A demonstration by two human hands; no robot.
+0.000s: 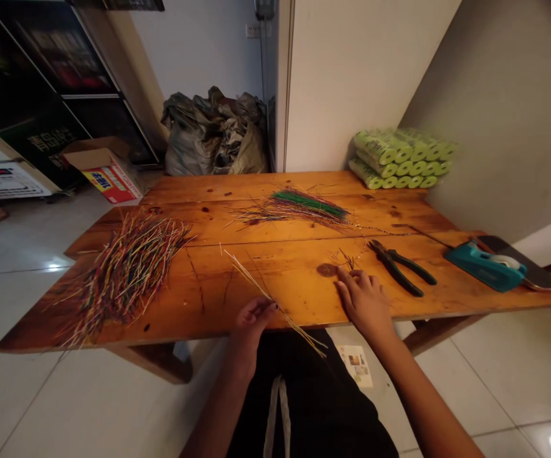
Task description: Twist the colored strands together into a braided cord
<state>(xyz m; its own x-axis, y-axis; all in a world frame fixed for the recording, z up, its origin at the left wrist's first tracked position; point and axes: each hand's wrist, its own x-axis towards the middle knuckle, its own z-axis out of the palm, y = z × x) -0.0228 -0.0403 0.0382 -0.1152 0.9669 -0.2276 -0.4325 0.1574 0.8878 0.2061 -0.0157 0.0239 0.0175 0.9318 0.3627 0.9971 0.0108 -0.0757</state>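
My left hand is closed in a pinch around a few thin pale-yellow wires, which slant across the table's front edge and stick out on both sides of the fingers. On the tabletop lies my right hand, palm down, thumb and fingers apart. Its fingertips are beside some short dark wire pieces; whether they touch is hard to tell. To the right of that hand rest dark-handled pliers, jaws pointing away from me. A big loose heap of coloured wires covers the table's left part.
Toward the back of the wooden table is a wire bundle with a green middle. A teal tape dispenser sits at the right, and green-wrapped rolls are stacked behind. A cardboard box and stuffed sacks stand beyond the table.
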